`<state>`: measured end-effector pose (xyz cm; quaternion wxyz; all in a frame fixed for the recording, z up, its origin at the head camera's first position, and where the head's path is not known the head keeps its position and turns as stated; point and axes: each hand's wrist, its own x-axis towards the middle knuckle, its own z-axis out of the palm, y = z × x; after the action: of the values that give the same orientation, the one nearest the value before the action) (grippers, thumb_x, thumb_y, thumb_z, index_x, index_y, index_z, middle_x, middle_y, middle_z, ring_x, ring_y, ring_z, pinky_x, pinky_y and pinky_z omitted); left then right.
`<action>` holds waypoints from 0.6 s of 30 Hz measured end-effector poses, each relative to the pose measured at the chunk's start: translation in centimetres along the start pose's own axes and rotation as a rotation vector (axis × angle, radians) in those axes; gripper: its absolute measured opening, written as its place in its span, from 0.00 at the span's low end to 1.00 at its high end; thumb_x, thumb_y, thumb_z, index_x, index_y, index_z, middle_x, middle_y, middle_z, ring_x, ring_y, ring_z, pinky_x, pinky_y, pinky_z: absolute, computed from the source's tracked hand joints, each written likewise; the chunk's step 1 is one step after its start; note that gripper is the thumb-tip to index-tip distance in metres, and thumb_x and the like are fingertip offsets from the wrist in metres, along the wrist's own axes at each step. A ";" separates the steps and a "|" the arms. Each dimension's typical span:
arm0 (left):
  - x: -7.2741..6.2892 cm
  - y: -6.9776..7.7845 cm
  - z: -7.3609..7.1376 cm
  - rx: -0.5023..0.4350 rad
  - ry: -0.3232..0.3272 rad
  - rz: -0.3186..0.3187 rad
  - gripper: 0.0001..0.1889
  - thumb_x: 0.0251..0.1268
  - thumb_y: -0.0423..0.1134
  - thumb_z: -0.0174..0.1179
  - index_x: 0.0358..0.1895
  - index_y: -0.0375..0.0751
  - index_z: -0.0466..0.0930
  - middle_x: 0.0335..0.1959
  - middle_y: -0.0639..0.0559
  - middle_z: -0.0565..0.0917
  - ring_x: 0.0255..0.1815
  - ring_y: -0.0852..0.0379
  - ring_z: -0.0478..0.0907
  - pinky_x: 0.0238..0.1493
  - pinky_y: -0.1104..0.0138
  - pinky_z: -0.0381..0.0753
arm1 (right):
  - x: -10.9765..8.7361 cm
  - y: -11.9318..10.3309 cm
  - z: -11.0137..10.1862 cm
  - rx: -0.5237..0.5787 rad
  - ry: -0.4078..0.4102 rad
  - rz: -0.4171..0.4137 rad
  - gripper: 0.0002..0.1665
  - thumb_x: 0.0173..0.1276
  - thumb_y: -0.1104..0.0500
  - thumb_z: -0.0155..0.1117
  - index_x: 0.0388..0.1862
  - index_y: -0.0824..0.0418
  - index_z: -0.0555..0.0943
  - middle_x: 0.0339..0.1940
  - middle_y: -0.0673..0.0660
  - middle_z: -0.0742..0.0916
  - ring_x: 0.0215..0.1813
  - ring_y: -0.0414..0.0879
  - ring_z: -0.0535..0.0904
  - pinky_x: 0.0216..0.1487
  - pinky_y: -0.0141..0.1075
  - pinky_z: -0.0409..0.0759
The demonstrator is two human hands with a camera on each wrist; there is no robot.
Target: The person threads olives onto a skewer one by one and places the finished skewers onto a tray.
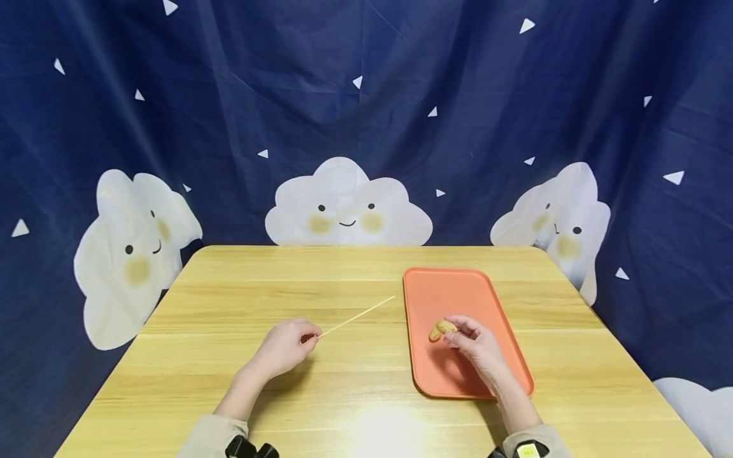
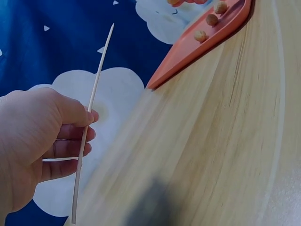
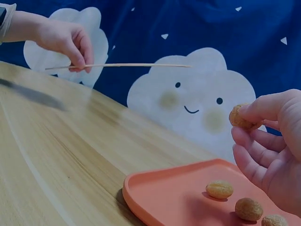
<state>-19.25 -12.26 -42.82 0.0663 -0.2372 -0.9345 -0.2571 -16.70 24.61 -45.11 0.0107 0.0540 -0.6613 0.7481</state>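
My left hand [image 1: 286, 348] pinches a thin wooden skewer [image 1: 357, 316] between thumb and fingers. In the left wrist view its pointed tip stands well past the thumb, and its blunt end runs down beyond the fingers. Over the orange tray [image 1: 446, 286], my right hand [image 1: 480, 348] holds a golden-brown, wrinkled ball of fried food [image 3: 243, 117] between thumb and fingertips. Below that hand, in the right wrist view, an oval fried ball [image 3: 219, 189] and a rounder one [image 3: 249, 209] lie on the tray, with another fried ball [image 3: 274, 220] cut off by the frame.
The tray lies on the right half of a light wooden table [image 1: 275, 280]. Behind the table hangs a dark blue curtain [image 1: 366, 57] printed with smiling clouds and white triangles. A black device [image 1: 243, 447] is worn at the left wrist, another at the right.
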 end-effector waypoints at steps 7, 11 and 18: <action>0.1 0.5 -0.1 -0.030 0.002 0.038 0.05 0.58 0.34 0.60 0.36 0.41 0.84 0.31 0.59 0.80 0.32 0.63 0.74 0.36 0.65 0.75 | -0.1 -0.8 0.2 -0.016 -0.003 -0.033 0.17 0.59 0.71 0.62 0.49 0.67 0.77 0.35 0.51 0.83 0.35 0.41 0.79 0.37 0.34 0.79; 0.1 0.7 -0.2 -0.051 0.003 0.033 0.05 0.58 0.33 0.60 0.37 0.41 0.84 0.34 0.57 0.82 0.34 0.61 0.76 0.37 0.65 0.76 | 0.0 -0.8 0.0 -0.027 -0.038 -0.077 0.16 0.59 0.69 0.62 0.46 0.59 0.80 0.35 0.50 0.84 0.35 0.40 0.79 0.36 0.34 0.79; 0.1 0.9 -0.5 -0.071 0.036 0.075 0.04 0.60 0.35 0.61 0.36 0.45 0.85 0.33 0.57 0.81 0.32 0.63 0.76 0.34 0.68 0.75 | 0.1 -0.2 -0.8 -0.053 -0.079 -0.122 0.18 0.59 0.64 0.64 0.49 0.63 0.78 0.35 0.51 0.83 0.35 0.40 0.79 0.37 0.35 0.80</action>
<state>-18.88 -11.79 -41.92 0.0842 -0.2695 -0.9140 -0.2915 -16.86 25.39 -45.04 0.0316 0.1235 -0.6762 0.7256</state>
